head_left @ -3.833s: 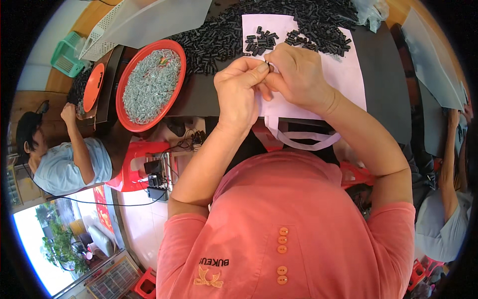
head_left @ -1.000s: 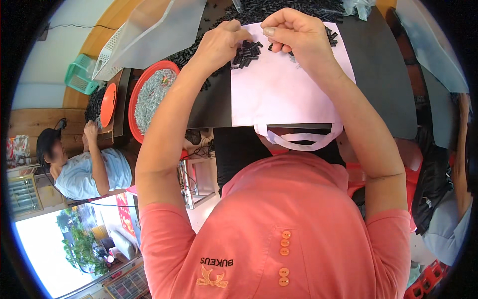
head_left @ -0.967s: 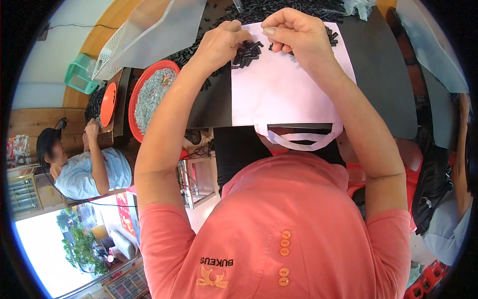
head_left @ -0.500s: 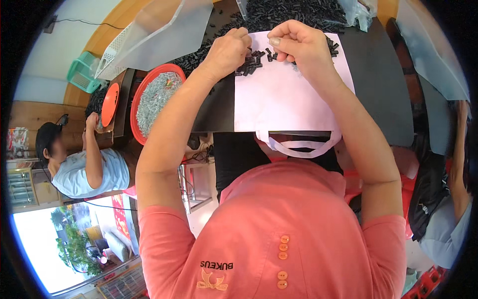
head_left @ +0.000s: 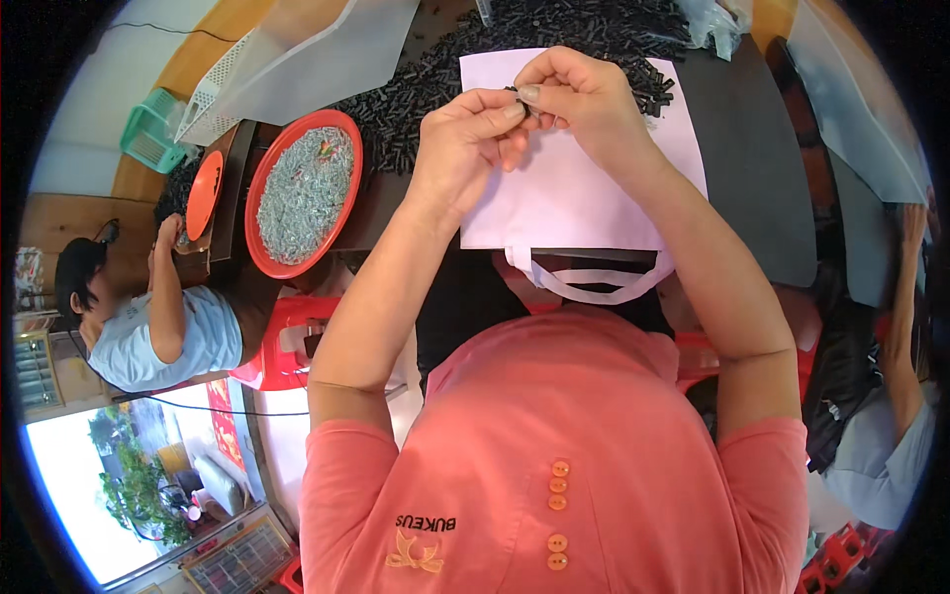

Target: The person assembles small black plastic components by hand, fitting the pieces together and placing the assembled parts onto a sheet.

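Observation:
My left hand (head_left: 465, 139) and my right hand (head_left: 579, 99) meet above a pale pink bag (head_left: 584, 198) that lies flat on the dark table (head_left: 752, 168). Both pinch a small black part (head_left: 515, 92) between their fingertips. Behind the hands spreads a heap of several small black parts (head_left: 554, 30), some spilling onto the far edge of the bag. The bag's looped handles (head_left: 594, 287) hang over the near table edge toward my chest.
A red round tray (head_left: 259, 213) filled with small grey-green pieces sits left of my arm. Beyond it are a smaller orange dish (head_left: 203, 193), a green basket (head_left: 148, 139) and a white mesh bin (head_left: 287, 59). A seated person (head_left: 148, 327) works at the left; another person's arm (head_left: 901, 297) shows at right.
My hands drew back from the black heap toward me and now meet over the pink bag, pinching one small black part together. The view has also shifted slightly.

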Available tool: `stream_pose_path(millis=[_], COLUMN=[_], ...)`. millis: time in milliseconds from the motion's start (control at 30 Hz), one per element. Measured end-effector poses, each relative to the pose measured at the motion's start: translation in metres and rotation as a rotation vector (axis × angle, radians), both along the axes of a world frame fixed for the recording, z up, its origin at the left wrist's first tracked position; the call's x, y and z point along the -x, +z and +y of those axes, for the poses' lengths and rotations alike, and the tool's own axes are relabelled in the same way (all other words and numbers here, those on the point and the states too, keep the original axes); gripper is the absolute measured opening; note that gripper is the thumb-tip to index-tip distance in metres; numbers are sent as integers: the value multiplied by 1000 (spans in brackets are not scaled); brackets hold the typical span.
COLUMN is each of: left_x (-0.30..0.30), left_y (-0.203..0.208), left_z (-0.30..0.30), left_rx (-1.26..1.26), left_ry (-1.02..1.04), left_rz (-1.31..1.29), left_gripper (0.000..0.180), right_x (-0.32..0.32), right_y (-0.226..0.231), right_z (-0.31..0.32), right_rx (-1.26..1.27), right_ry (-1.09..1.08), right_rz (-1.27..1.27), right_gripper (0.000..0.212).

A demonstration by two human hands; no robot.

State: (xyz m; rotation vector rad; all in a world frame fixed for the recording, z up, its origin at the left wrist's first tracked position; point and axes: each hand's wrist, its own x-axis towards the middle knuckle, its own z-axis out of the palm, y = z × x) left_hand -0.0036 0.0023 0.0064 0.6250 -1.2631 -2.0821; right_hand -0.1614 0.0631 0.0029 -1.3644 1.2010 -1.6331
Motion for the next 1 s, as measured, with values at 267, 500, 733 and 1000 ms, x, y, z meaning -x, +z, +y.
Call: stream_pose_path(millis=[267,500,733,1000], left_x=[-6,-13,-21,-22], left_y=[-6,-13,-29,-27], left_z=[6,11,23,27], left_rx=[107,4,68,169], left_ry=[96,153,166,176], left_rz=[-31,22,-24,-51], left_gripper=[12,7,7,17], right_x=[-2,-7,25,19], right_y=[-1,0,-4,5], right_z=[1,1,-9,-29], right_rx=[49,305,175,40], right_ry=[-33,-65,-381,-388], right_rz=[223,609,582,1208], right_gripper=[8,11,14,11])
